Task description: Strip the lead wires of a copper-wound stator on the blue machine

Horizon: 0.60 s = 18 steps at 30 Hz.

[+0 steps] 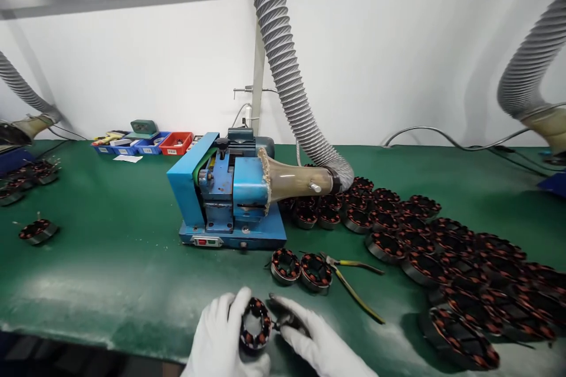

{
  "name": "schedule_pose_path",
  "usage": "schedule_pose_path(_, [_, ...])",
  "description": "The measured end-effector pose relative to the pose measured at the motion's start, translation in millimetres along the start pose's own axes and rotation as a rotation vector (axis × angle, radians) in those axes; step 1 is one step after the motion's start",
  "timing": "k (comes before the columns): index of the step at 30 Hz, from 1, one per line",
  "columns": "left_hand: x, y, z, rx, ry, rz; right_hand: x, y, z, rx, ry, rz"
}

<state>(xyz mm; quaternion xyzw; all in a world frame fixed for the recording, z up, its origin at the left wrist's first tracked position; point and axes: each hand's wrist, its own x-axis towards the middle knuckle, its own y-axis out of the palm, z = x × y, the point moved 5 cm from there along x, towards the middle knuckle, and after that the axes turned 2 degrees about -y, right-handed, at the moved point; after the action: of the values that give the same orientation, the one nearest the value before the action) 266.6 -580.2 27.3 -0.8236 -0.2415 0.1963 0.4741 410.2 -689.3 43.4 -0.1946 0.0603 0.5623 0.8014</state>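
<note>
Both my hands wear white gloves at the near edge of the green bench. My left hand (221, 333) grips a round motor stator (255, 324) with copper windings, tilted so its open centre faces me. My right hand (316, 339) holds a small dark tool (283, 313) whose tip touches the stator's right side. Two more stators (300, 268) lie just beyond my hands, beside yellow-handled pliers (354, 283).
A blue bench machine (230, 194) stands mid-table with a funnel and grey suction hose (287, 70). Several stators are piled at the right (460, 265), and one lies at the left (38, 230). Coloured parts bins (145, 142) sit at the back left.
</note>
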Motion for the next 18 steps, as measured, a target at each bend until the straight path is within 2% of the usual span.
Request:
schedule_pose_path(2, [5.6, -3.3, 3.0, -0.085, 0.005, 0.072, 8.4, 1.9, 6.6, -0.118, -0.009, -0.012])
schedule_pose_path(4, [13.3, -2.1, 0.9, -0.164, 0.056, 0.141, 14.4, 3.0, 11.6, -0.139, -0.018, -0.013])
schedule_pose_path(6, [19.0, 0.8, -0.6, -0.193, 0.087, 0.112, 18.9, 2.6, 14.8, -0.116, 0.001, 0.006])
schedule_pose_path(9, [20.3, 6.6, 2.2, -0.190, 0.068, 0.003, 19.3, -8.9, 21.9, 0.039, 0.061, -0.013])
schedule_pose_path(11, [19.2, 8.3, 6.7, -0.197, -0.003, -0.007, 13.6, -24.5, 31.7, 0.180, 0.038, -0.090])
schedule_pose_path(14, [20.1, 4.1, 6.5, -0.245, -0.064, 0.116, 1.0, -43.7, 42.6, 0.324, -0.065, -0.223])
schedule_pose_path(15, [20.9, 0.9, 4.1, -0.270, -0.056, 0.151, -2.5, -45.6, 42.1, 0.347, -0.087, -0.256])
schedule_pose_path(18, [22.4, -6.1, -2.3, -0.372, -0.021, 0.159, -6.1, -39.1, 30.6, 0.383, -0.111, -0.328])
